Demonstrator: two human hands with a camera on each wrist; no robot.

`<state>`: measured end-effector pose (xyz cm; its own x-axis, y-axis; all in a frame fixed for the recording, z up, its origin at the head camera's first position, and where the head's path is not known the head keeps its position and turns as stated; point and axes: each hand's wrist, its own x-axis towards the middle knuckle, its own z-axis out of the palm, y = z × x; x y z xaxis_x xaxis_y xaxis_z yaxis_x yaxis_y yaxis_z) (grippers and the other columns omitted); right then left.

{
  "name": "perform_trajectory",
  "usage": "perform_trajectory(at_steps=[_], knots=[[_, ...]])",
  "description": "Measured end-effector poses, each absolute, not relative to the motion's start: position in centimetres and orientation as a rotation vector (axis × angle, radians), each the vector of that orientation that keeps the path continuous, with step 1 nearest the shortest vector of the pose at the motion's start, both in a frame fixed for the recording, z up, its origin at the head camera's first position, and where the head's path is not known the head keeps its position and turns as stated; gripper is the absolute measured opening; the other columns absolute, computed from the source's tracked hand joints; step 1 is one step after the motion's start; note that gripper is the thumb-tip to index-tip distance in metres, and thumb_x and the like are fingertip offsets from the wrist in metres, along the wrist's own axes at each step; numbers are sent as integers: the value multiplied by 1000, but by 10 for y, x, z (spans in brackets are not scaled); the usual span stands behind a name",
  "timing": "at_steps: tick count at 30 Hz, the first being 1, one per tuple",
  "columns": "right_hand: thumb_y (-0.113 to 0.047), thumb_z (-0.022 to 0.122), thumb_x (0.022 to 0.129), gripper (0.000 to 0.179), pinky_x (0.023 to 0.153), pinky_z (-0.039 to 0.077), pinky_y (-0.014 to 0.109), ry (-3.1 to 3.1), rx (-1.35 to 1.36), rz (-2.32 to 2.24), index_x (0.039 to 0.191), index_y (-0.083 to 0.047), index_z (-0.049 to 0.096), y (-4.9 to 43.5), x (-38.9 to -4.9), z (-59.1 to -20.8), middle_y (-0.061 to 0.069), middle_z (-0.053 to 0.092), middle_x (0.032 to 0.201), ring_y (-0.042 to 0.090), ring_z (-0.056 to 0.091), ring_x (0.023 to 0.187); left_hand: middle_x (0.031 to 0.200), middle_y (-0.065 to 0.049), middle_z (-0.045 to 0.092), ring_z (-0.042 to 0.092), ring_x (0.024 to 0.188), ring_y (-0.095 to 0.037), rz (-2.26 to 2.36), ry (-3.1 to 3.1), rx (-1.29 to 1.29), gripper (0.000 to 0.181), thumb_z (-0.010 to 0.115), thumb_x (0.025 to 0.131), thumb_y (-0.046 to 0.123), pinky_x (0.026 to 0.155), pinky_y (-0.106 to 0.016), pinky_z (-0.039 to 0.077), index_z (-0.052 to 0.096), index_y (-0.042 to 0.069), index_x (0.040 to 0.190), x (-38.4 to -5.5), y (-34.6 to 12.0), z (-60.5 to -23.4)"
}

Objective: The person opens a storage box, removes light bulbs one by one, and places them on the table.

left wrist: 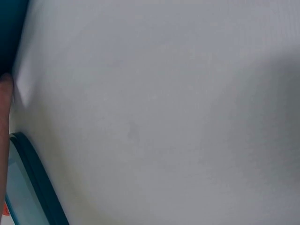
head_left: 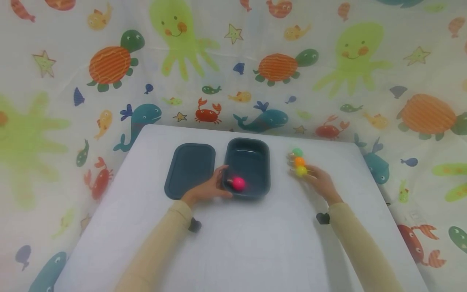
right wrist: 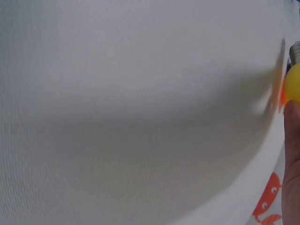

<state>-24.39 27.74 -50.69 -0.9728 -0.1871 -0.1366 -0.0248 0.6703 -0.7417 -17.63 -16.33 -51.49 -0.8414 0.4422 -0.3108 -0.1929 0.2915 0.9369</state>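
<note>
In the head view, my left hand [head_left: 207,189] grips the near left corner of a dark teal plastic container [head_left: 251,164], its thumb along the near side. A pink light bulb [head_left: 238,183] with a metal screw base lies inside, near that corner. To the right, my right hand [head_left: 321,182] pinches a yellow light bulb [head_left: 301,171] by its round end, screw base pointing left. Just behind it are an orange bulb [head_left: 299,162] and a green bulb [head_left: 297,152]. The right wrist view has the yellow bulb [right wrist: 294,83] at its right edge, at a fingertip.
The container's flat teal lid [head_left: 191,166] lies on the white table [head_left: 270,243], left of the container and partly behind my left hand. A curtain [head_left: 226,52] printed with sea animals hangs behind the table and at its sides.
</note>
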Motion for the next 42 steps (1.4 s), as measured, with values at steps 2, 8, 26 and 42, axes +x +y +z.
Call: perform_trajectory(at_steps=[2,8,26,42], knots=[[-26,60,99,55,106,35,58,2677,-149,-1170,144,0,43,278,-244,-508,24,40,149,44,38,134,164,-9,1,22,146,-30,1594,2034,223,106,84,77,31,117,-48,23,8,45,150,-176,-163,-515],[-26,56,100,54,108,32,59,2701,-121,-1088,145,1,41,280,-246,-510,26,38,149,45,35,136,164,-8,2,21,147,-28,1580,2050,224,108,85,75,37,116,-46,23,8,46,150,-175,-161,-516],[-40,52,101,60,112,26,57,2727,-91,-1073,149,-7,38,286,-255,-494,20,43,148,39,32,140,164,-8,2,22,147,-28,1589,2047,215,107,84,77,33,116,-47,23,7,44,150,-170,-158,-514],[-39,54,100,61,111,34,50,2778,16,-1373,152,-15,34,241,-260,-441,12,42,151,31,42,136,164,-8,3,24,146,-29,1589,2042,200,104,82,80,30,116,-49,25,8,42,151,-165,-157,-511]])
